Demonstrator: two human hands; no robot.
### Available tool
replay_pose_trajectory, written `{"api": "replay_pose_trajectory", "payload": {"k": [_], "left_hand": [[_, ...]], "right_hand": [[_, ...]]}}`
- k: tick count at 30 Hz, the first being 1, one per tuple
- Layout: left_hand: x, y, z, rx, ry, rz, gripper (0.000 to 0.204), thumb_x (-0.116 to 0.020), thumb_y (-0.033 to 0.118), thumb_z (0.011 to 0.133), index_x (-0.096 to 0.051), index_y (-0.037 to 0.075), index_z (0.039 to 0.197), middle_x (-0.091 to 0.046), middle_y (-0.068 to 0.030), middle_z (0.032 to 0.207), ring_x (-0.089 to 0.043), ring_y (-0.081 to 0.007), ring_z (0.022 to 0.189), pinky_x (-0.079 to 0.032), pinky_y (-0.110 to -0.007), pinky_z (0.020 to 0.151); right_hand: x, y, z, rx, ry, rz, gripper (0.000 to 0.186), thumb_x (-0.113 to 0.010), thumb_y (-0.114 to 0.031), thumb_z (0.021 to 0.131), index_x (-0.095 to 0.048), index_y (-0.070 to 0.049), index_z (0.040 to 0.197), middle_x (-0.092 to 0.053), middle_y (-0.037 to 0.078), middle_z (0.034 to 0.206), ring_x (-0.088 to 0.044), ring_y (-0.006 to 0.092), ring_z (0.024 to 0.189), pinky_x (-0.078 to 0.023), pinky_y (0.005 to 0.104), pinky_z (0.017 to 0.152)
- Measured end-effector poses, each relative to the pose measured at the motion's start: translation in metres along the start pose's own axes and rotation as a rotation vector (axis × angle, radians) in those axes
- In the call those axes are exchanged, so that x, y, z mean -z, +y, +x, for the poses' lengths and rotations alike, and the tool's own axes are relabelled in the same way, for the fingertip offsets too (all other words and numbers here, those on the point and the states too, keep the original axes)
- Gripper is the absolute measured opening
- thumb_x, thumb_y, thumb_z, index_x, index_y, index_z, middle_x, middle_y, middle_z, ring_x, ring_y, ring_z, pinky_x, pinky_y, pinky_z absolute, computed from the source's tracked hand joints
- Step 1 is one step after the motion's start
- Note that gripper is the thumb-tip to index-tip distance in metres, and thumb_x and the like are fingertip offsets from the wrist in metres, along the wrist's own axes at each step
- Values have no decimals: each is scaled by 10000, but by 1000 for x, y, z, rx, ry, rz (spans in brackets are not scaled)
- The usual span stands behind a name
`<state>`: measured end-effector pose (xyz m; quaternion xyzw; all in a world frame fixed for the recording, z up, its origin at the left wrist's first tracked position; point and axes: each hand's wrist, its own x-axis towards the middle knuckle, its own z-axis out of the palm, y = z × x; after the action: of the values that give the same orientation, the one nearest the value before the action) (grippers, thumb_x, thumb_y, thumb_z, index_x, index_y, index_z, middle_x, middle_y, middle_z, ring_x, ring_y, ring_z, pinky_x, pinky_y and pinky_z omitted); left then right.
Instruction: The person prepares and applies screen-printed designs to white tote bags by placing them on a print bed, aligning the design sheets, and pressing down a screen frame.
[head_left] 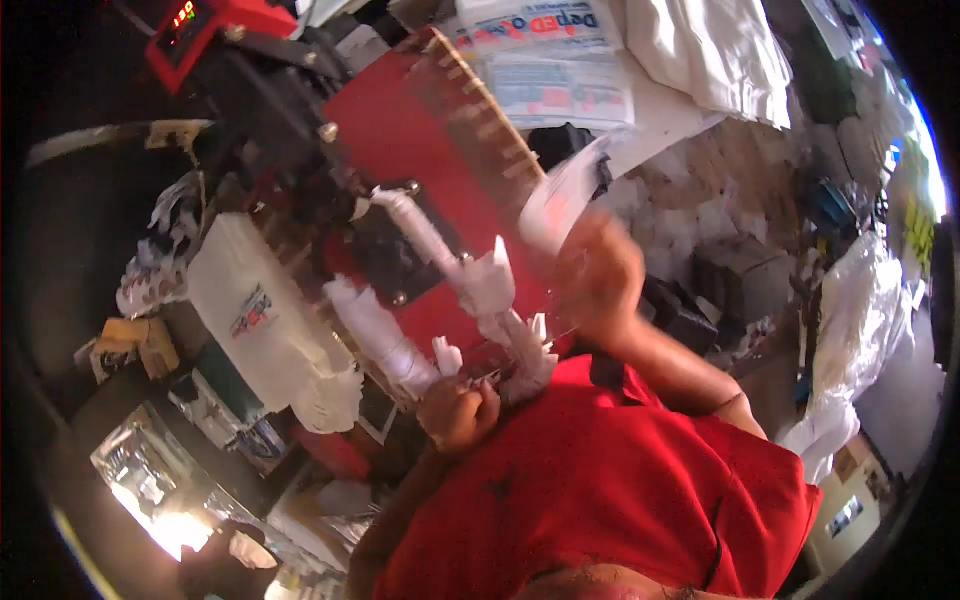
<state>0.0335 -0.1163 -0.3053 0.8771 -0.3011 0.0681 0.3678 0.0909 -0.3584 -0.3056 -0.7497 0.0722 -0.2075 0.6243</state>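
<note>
A smooth, fairly matt face is shown by the red panel (365,115), and its long edge is trimmed with a pale, rough strip (490,105) of uncertain material. Shiny metal is seen in the bolts (329,131). The bars (415,228) are wrapped in a white, wrinkled covering, torn-looking at the ends; paper or cloth cannot be told. The red shirt (610,480) is made of soft, matt cloth. Thin, smooth plastic is suggested by the printed white bags (560,90). Glossy, crinkled clear plastic (860,310) is lit brightly, and matt cardboard is suggested by the brown box (740,275).
</note>
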Motion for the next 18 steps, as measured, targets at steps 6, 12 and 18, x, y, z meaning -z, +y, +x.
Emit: {"api": "replay_pose_trajectory", "payload": {"k": [6, 12, 18], "left_hand": [[7, 9, -8, 24, 17, -10, 152, -694, 48, 714, -556, 67, 655, -544, -108, 616, -565, -293, 549, -446, -404, 502], [9, 9, -2, -11, 97, -60, 167, -665, 12, 690, -535, 68, 603, -549, -91, 621, -559, -274, 554, -443, -400, 520], [-1, 3, -2, -86, 189, -90, 198, -665, 1, 685, -508, 86, 598, -525, -71, 607, -534, -251, 536, -429, -375, 519]], "right_hand": [[-41, -37, -67, 294, -571, 115, 244, -636, 70, 730, -553, -11, 945, -632, 149, 911, -631, 319, 734, -515, 385, 626], [-43, -27, -72, 444, -584, -120, 286, -658, 66, 693, -548, -8, 946, -617, 130, 868, -614, 290, 691, -504, 370, 571], [-49, -20, -78, 433, -542, -193, 314, -668, -16, 670, -550, -12, 961, -543, 115, 797, -577, 300, 702, -486, 380, 585]]}}
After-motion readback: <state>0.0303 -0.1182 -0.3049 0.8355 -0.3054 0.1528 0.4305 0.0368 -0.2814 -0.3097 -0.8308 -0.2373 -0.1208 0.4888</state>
